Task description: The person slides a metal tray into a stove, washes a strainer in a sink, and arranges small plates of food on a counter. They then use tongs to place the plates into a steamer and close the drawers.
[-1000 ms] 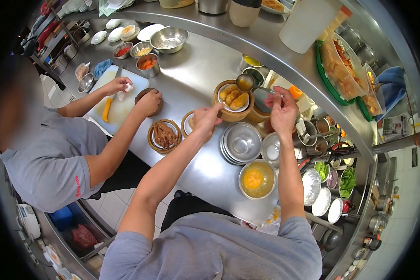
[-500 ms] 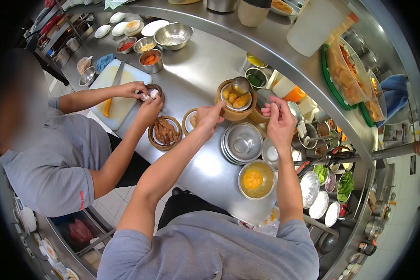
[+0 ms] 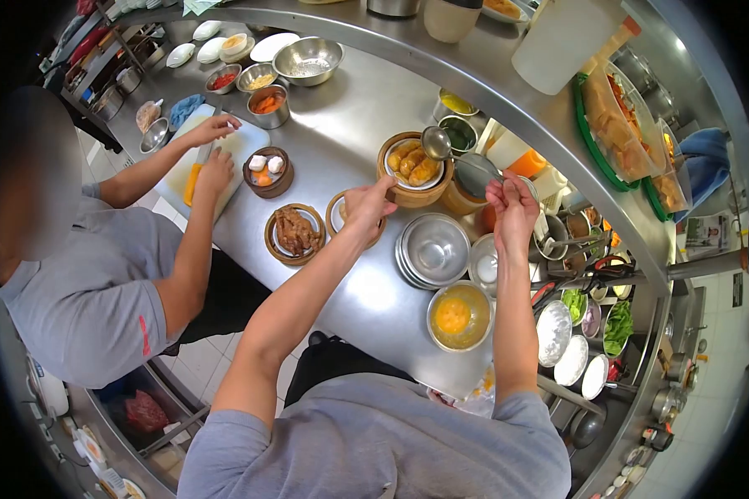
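Note:
In the head view, my left hand [image 3: 368, 204] has its fingers closed at the near left rim of a bamboo steamer [image 3: 423, 196]. Inside that steamer, golden-brown oblong pieces [image 3: 414, 163] lie on a white dish. My right hand [image 3: 513, 202] grips the handle of a metal ladle [image 3: 435, 143], whose bowl hangs over the steamer's right edge. Partly hidden under my left hand is another bamboo steamer [image 3: 334, 218]. Beside it stands a steamer of brown chicken feet [image 3: 295, 230]. A round lidded container [image 3: 478, 176] sits under the ladle's handle.
Stacked metal bowls [image 3: 435, 249] and a bowl of beaten egg [image 3: 460, 316] stand before me. A co-worker's hands [image 3: 215, 166] are over a cutting board [image 3: 237, 137] with a knife [image 3: 193, 183], near a small steamer [image 3: 268, 185]. A steel shelf [image 3: 466, 62] spans above.
The ladle's bowl has moved right, off the golden pieces to the rim. My right hand has shifted slightly right and down. The co-worker's hands have left the small steamer for the cutting board.

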Action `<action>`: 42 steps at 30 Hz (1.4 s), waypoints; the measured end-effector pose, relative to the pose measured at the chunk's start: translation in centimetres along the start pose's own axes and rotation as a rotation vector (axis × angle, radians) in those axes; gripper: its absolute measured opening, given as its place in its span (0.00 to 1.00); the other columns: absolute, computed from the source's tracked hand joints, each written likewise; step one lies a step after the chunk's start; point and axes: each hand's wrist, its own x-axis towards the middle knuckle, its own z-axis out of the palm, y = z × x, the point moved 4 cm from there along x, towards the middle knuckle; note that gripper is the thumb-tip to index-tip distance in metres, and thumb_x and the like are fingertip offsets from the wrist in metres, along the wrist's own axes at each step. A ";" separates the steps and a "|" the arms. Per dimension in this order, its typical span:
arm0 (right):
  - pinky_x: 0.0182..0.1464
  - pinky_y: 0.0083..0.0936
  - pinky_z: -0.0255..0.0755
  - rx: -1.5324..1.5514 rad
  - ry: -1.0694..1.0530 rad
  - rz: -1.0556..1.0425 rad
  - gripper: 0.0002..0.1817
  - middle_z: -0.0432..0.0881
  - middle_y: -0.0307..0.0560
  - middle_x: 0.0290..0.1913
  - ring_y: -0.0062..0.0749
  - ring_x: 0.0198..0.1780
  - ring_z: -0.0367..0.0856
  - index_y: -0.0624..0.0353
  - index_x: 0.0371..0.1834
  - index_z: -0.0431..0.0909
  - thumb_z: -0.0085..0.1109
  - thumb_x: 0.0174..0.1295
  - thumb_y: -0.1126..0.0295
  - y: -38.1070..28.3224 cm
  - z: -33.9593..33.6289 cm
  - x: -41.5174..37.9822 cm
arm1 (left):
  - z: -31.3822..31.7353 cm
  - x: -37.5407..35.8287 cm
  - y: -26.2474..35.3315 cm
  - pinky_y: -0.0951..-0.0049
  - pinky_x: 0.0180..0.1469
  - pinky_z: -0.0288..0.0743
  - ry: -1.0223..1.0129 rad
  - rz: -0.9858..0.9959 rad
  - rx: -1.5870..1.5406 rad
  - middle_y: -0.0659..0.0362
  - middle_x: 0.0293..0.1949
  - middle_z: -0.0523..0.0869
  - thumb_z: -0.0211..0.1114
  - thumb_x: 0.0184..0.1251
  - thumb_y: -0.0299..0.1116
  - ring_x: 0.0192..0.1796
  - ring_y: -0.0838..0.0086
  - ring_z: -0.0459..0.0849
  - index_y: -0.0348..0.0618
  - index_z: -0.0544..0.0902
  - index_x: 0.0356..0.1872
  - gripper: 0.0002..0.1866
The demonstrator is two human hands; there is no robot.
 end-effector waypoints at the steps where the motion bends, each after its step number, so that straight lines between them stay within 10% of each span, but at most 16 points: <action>1: 0.43 0.21 0.82 0.070 -0.003 0.063 0.12 0.85 0.53 0.40 0.31 0.39 0.86 0.68 0.54 0.76 0.52 0.72 0.73 0.9 -0.5 0.6 | -0.1 0.0 -0.1 0.77 0.31 0.83 0.001 0.005 0.000 0.51 0.34 0.82 0.75 0.51 0.39 0.30 0.72 0.82 0.23 0.80 0.37 0.24; 20: 0.29 0.22 0.79 -0.560 -0.185 -0.101 0.11 0.83 0.49 0.29 0.27 0.29 0.86 0.70 0.49 0.74 0.50 0.69 0.75 13.8 1.5 9.5 | -16.1 -12.3 -8.6 0.76 0.38 0.83 -0.060 -0.146 0.154 0.54 0.35 0.86 0.74 0.56 0.31 0.34 0.74 0.86 0.29 0.82 0.42 0.17; 27: 0.47 0.42 0.76 -1.344 -0.117 -0.319 0.22 0.85 0.62 0.33 0.53 0.38 0.85 0.68 0.56 0.72 0.60 0.61 0.66 7.6 5.6 3.4 | -21.2 -13.1 -14.9 0.77 0.39 0.82 -0.049 -0.156 0.341 0.57 0.33 0.86 0.72 0.57 0.29 0.34 0.75 0.85 0.29 0.82 0.43 0.16; 32: 0.53 0.42 0.75 -1.196 -0.692 -0.151 0.17 0.85 0.63 0.42 0.55 0.47 0.84 0.65 0.49 0.79 0.58 0.60 0.66 13.0 10.9 -0.7 | -22.3 -13.1 -17.1 0.77 0.38 0.82 -0.026 -0.218 0.227 0.57 0.33 0.85 0.73 0.58 0.31 0.33 0.76 0.85 0.29 0.82 0.44 0.17; 42: 0.42 0.40 0.78 -1.380 -1.020 0.200 0.10 0.85 0.60 0.27 0.49 0.33 0.87 0.69 0.27 0.82 0.55 0.49 0.73 19.7 12.9 -0.1 | -22.6 -13.1 -16.6 0.81 0.30 0.78 -0.077 -0.116 0.183 0.58 0.32 0.84 0.75 0.59 0.34 0.27 0.79 0.82 0.28 0.82 0.42 0.18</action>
